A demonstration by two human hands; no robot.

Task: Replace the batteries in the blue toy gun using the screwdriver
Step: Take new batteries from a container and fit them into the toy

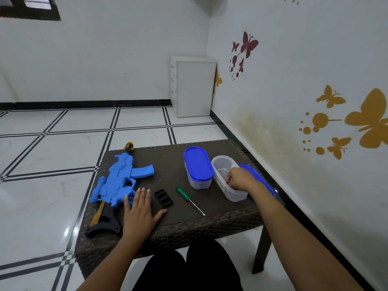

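Fingers of the right hand point(238, 178) curled into the open tub point(227, 179) at right, maybe pinching batteries. Left hand point(139, 208) lay flat beside the blue toy gun point(117, 179). Next, fill the gun.

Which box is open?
The right box is open: its blue lid lies beside it, and the right hand reaches inside. The left box has its lid on.

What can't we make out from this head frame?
- Open container contents: the right hand reaches in and covers them, so its grip is unreadable; only a red speck shows.
- Toy gun battery bay: covered by the left hand.
- Closed container contents: blue lid on, walls cloudy.
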